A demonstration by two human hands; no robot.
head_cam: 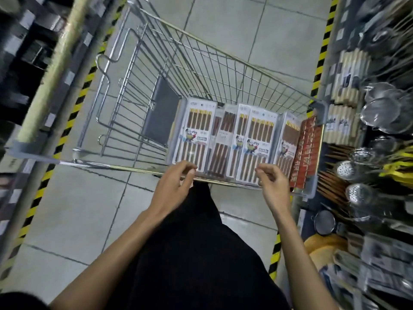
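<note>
Far left: dark shelving (26, 52) runs along the aisle, blurred. A yellow-and-black striped line (73, 113) borders its base on the tiled floor (67, 209).

Centre: a wire shopping cart (138, 86) stands in the aisle, with its near rim just in front of the person. A grey flap (161, 113) leans against the cart's left inner wall.

Load: a row of chopstick packs (225, 139) stands on edge in the near right part of the cart, side by side and touching. The leftmost pack (196, 135) is just right of the grey flap. A red pack (306, 151) closes the row at the cart's right wall.

Left hand (176, 182): positioned at the near rim, below the leftmost pack. The fingers are loosely curled, with the tips at that pack's near edge. Whether they pinch the edge cannot be determined.

Right hand (273, 182): positioned at the near rim, below a pack (257, 144) right of the row's centre. The fingers are curled, with the tips at or just short of that pack's near edge. Whether they grip anything cannot be determined.

The hands are well apart, with several packs between them. A black garment (201, 242) hangs between the forearms.

Right: shelving carries wire strainers (380, 108) at the far end and perforated skimmers (357, 193) nearer, just beside the cart's right side.
</note>
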